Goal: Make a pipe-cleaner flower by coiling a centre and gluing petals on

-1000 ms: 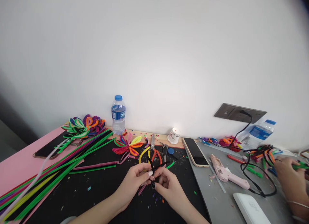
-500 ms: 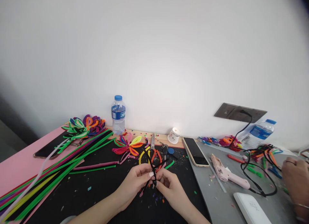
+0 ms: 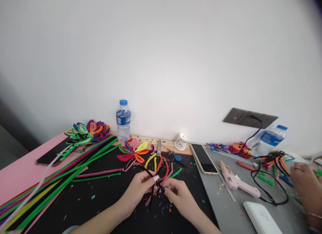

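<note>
Black pipe cleaners [image 3: 152, 197], crossed and bunched together, are pinched between both my hands above the black mat [image 3: 100, 200]. My left hand [image 3: 141, 188] grips them with thumb and forefinger, the nail on top. Close beside it, my right hand [image 3: 176, 191] pinches the same bunch from the right. Just beyond my fingers lie scissors [image 3: 159, 148] with yellow handles, orange-red handles [image 3: 164, 170] and small black-handled snips [image 3: 172, 156]. A multicoloured pipe-cleaner flower [image 3: 133, 152] sits to their left.
Long pipe cleaners [image 3: 75, 170] spread over the left side, near a dark phone [image 3: 49, 155]. A water bottle [image 3: 123, 121], paper cup [image 3: 181, 141] and another phone [image 3: 204, 159] stand or lie behind. A pink glue gun [image 3: 237, 182] and another person's hand [image 3: 305, 183] are right.
The black pipe cleaners have turned in my fingers; the upright strands now lean to the left. My hands stay nearly in place. At the right, the other person's hand has shifted slightly left.
</note>
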A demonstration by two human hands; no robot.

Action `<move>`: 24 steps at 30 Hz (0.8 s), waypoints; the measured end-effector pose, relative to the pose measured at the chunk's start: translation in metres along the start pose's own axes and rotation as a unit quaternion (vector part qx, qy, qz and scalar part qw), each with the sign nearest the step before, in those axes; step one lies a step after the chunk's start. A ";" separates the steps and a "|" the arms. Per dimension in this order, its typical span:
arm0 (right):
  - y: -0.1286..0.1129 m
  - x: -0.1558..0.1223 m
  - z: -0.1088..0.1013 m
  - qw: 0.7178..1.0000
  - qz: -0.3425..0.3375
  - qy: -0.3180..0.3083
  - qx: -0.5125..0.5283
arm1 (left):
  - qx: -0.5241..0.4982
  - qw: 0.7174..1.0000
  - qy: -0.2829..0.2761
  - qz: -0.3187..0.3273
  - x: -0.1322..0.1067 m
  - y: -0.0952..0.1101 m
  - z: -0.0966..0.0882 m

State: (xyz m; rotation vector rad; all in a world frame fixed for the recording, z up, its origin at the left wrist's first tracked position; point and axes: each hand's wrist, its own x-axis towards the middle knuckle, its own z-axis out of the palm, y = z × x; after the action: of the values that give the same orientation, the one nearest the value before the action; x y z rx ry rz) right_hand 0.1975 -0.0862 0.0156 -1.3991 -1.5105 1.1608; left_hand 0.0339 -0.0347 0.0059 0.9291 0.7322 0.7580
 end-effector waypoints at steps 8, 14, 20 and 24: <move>0.002 -0.001 0.001 0.999 -0.008 -0.005 -0.047 | 0.075 0.996 0.045 0.016 0.003 0.000 -0.003; 0.003 -0.002 0.006 0.992 -0.048 0.011 -0.117 | 0.068 0.997 0.024 -0.005 0.001 -0.001 -0.002; -0.002 -0.003 0.009 0.981 -0.092 0.000 -0.170 | 0.031 0.999 0.005 -0.007 0.000 -0.002 0.000; -0.006 -0.003 0.005 0.982 -0.092 0.010 -0.162 | 0.062 0.998 0.002 0.032 0.006 -0.007 -0.006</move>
State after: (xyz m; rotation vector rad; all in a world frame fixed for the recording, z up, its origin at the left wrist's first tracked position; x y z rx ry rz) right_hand 0.1913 -0.0896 0.0197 -1.4364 -1.8327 0.8101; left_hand 0.0336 -0.0302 -0.0038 1.0690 0.7629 0.7782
